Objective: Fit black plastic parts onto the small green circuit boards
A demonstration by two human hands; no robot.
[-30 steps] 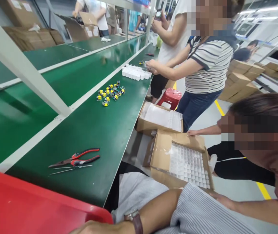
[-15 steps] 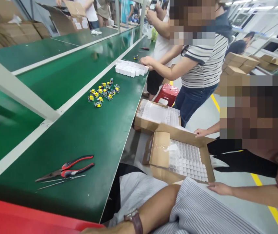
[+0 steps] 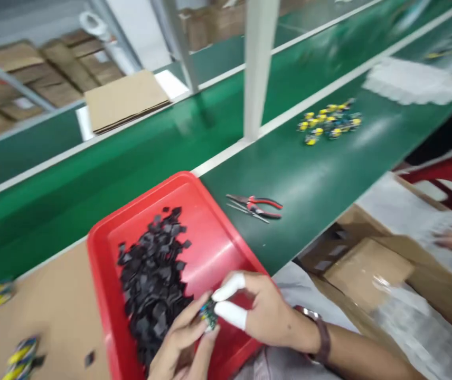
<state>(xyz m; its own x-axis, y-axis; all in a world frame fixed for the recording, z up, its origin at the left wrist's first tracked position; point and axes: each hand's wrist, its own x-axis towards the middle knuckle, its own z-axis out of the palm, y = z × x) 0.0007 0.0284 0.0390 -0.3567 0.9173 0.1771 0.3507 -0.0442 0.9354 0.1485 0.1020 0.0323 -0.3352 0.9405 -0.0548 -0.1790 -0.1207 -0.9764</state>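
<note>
Both hands' grip (image 3: 210, 315) pinching small component (image 3: 209, 314) over red tray (image 3: 226, 253) (black chips (image 3: 152, 274) beside).

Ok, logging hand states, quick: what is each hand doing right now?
Left hand: fingers pinched on a small green part over the red tray.
Right hand: closed on the same part, two fingertips capped white.

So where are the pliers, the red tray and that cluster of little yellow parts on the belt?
pliers (image 3: 258, 205), head view, where the red handles meet the jaws.
red tray (image 3: 214, 232), head view, bare floor right of the black pieces.
yellow parts (image 3: 328, 122), head view, middle of the cluster.
</note>
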